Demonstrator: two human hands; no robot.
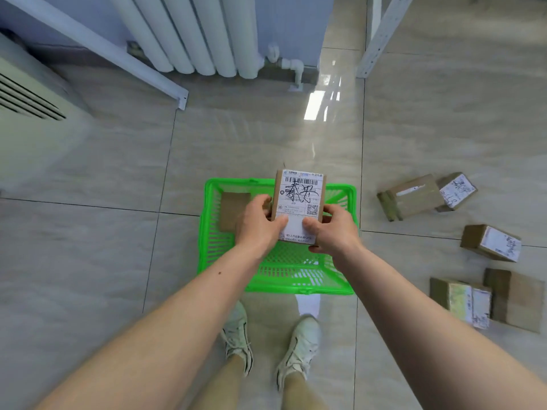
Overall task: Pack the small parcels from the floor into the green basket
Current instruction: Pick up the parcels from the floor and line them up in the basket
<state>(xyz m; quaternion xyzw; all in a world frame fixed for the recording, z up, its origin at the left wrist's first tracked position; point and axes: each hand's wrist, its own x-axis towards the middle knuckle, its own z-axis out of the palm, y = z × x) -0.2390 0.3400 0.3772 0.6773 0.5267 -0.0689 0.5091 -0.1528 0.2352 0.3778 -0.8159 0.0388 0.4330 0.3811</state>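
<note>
A green plastic basket [213, 261] stands on the tiled floor just ahead of my feet. One plain brown parcel [232, 210] lies inside it at the far left. Above the basket I hold a small cardboard parcel [300, 196] with a white shipping label facing up. My left hand [259, 224] grips its left edge and my right hand [333, 229] grips its right edge, thumbs on the label. Several more small parcels lie on the floor to the right: a pair [411, 196] [457, 190], a single one [491, 242] and a nearer group [461, 301] [516, 300].
A white radiator [189, 34] with its pipe stands at the back wall. A white metal frame leg [180, 97] slants in from the upper left, another [376, 39] at the upper right. A pale appliance with vents [29, 108] sits at the left. My white shoes [299, 347] are below the basket.
</note>
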